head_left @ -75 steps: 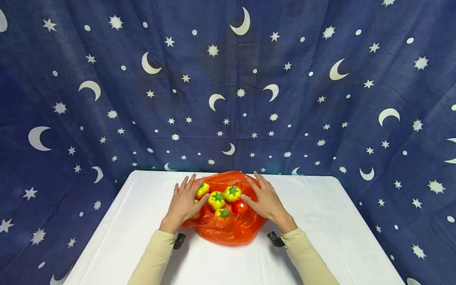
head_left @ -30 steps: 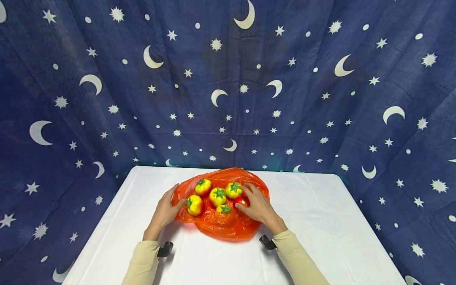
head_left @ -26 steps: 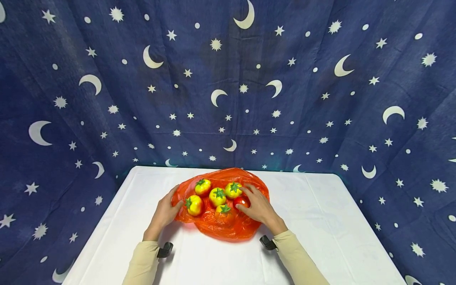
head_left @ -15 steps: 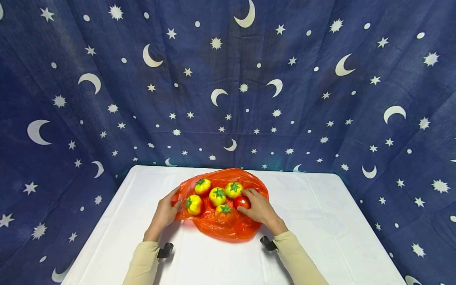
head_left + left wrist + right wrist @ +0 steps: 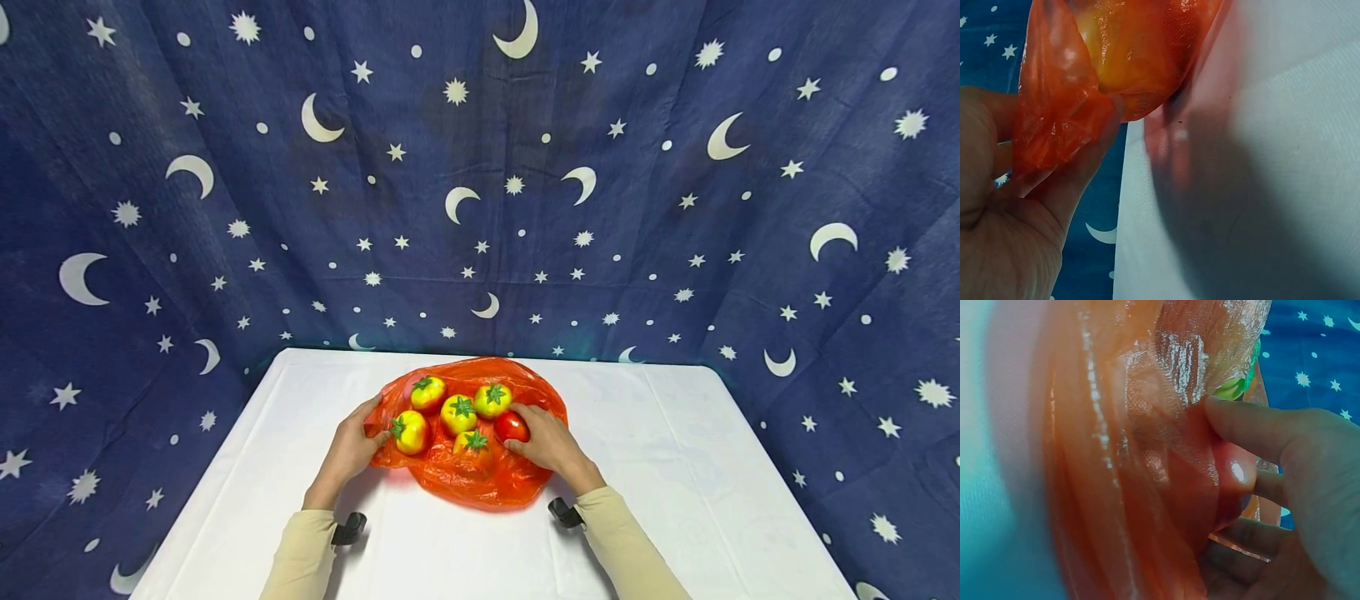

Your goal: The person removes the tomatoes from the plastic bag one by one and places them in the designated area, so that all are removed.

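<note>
A crumpled red plastic bag lies spread on the table with its mouth wide, and several yellow-and-red tomatoes with green leafy tops sit in it. At the bag's left side, my left hand pinches its edge; in the left wrist view, thin film folds between thumb and fingers. A yellow tomato is close to that thumb. On the right, my right hand grips a plain red tomato, thumb in front and fingers behind. In the right wrist view, film partly covers this red tomato.
The table has a white cloth and rounded far corners. Dark blue curtains with moons and stars stand behind it and along both sides. A black wrist device shows beside each sleeve.
Both hands have come down from over the bag: the left moved left to its edge, the right moved in around the red tomato. In the last half second only slight finger movement shows.
</note>
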A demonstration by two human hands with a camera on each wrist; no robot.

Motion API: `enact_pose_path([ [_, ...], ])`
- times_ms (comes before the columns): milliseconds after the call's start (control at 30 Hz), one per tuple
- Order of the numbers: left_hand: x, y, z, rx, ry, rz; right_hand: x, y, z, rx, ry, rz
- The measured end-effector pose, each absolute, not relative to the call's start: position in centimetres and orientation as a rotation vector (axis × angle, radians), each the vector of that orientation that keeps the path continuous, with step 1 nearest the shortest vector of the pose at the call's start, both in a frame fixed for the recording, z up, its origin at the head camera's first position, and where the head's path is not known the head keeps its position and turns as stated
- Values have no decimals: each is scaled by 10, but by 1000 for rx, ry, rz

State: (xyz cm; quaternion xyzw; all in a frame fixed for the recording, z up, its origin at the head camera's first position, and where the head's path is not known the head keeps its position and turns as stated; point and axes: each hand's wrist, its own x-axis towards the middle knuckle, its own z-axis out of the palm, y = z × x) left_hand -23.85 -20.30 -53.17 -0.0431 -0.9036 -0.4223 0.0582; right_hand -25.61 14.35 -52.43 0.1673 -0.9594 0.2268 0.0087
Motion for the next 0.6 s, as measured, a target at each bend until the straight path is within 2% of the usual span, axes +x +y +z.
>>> enact_pose_path([
  [600,-238,-201,-528,-117,-2768,-1318,-251,141,-508,524,-2843,878],
])
